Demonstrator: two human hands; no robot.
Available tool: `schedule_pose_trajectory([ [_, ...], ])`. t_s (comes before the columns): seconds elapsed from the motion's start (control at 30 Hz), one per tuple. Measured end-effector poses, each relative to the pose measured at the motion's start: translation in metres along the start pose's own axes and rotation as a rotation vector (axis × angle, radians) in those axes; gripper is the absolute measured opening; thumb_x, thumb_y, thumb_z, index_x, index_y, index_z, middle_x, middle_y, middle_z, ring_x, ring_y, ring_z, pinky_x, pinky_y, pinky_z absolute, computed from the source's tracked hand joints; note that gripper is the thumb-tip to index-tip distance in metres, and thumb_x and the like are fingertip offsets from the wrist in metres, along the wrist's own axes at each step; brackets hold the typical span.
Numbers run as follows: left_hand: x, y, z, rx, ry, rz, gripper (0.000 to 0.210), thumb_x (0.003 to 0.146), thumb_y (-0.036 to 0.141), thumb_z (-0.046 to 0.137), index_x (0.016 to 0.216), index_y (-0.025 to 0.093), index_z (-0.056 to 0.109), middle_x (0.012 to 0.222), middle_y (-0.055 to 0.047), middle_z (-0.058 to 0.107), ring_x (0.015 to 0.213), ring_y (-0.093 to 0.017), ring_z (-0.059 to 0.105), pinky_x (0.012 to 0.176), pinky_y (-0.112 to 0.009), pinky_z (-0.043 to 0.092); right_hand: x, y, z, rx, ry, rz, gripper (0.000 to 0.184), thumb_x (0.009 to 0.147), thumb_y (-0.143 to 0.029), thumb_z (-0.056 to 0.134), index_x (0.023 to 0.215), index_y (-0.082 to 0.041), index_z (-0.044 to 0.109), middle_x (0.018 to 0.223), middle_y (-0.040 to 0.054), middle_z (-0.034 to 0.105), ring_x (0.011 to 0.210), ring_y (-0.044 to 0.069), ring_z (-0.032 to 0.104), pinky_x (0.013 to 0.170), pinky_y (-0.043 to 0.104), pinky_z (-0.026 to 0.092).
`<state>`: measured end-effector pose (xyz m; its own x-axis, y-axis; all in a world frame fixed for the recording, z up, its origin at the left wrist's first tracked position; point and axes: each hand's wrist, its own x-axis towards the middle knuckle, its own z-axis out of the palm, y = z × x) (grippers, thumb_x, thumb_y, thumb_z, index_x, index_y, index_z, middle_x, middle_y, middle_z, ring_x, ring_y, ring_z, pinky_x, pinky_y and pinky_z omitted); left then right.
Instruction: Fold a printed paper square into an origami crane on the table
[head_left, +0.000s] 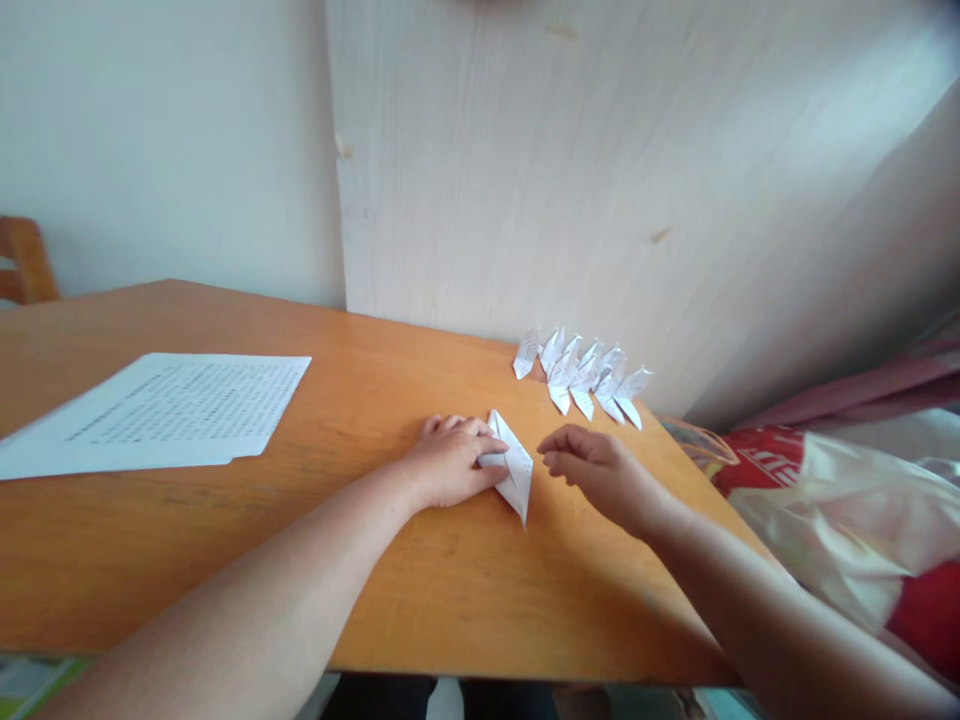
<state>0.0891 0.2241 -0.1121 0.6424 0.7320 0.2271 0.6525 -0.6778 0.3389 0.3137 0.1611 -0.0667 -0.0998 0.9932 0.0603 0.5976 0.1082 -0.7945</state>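
Observation:
A sheet of white paper folded into a narrow diamond shape (516,478) lies on the wooden table, its creases showing and one point toward me. My left hand (457,462) rests on its left side, thumb and forefinger pressing it down against the tabletop. Just right of the paper, my right hand (592,470) hovers apart from it, fingers curled and thumb close to the forefinger, with nothing visible in them. Beyond the hands stand several folded paper figures (583,378) with pointed tips, grouped in rows; a flatter folded piece (526,354) lies at their left end.
A stack of printed sheets (187,410) lies on the left of the wooden table (360,560). A pale panel (495,180) rises behind the table. Red and cream plastic bags (840,500) crowd beside its right edge. Part of a wooden chair (30,260) shows at far left.

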Motion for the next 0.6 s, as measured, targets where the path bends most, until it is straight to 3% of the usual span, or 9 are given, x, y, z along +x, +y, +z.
schedule_pose_trajectory([
  [0.13,-0.002,0.001,-0.002,0.024,0.008,0.014,0.038,0.09,0.055,0.054,0.124,0.041,0.063,0.13,-0.001,0.06,0.119,-0.031,0.049,0.098,-0.049,0.032,0.031,-0.001,0.005,0.331,-0.034,0.044,0.013,0.075,-0.018,0.06,0.086,-0.021,0.066,0.08,0.0028,0.068,0.072,0.017,0.062,0.065,0.03,0.049],
  [0.27,-0.003,0.003,-0.004,0.035,0.022,0.005,0.05,0.087,0.05,0.059,0.135,0.038,0.052,0.131,-0.004,0.06,0.119,-0.032,0.051,0.096,-0.048,0.035,0.05,-0.003,0.02,0.641,-0.11,0.177,0.012,0.072,-0.011,0.058,0.079,-0.019,0.065,0.075,0.0041,0.069,0.068,0.015,0.065,0.066,0.028,0.053],
  [0.47,-0.002,0.002,-0.002,0.038,0.026,-0.043,0.075,0.085,0.053,0.062,0.15,0.03,0.032,0.139,-0.009,0.057,0.125,-0.031,0.05,0.102,-0.048,0.033,0.053,0.003,0.039,0.777,-0.156,0.283,0.018,0.073,-0.004,0.053,0.08,-0.016,0.064,0.077,0.0059,0.07,0.067,0.013,0.066,0.068,0.026,0.056],
  [0.6,-0.003,0.002,-0.002,0.028,0.014,-0.058,0.082,0.084,0.053,0.062,0.153,0.03,0.024,0.146,-0.009,0.051,0.131,-0.031,0.046,0.106,-0.049,0.03,0.049,0.007,0.041,0.811,-0.167,0.267,0.017,0.073,-0.004,0.055,0.081,-0.017,0.063,0.079,0.0067,0.071,0.072,0.013,0.067,0.073,0.026,0.056],
])
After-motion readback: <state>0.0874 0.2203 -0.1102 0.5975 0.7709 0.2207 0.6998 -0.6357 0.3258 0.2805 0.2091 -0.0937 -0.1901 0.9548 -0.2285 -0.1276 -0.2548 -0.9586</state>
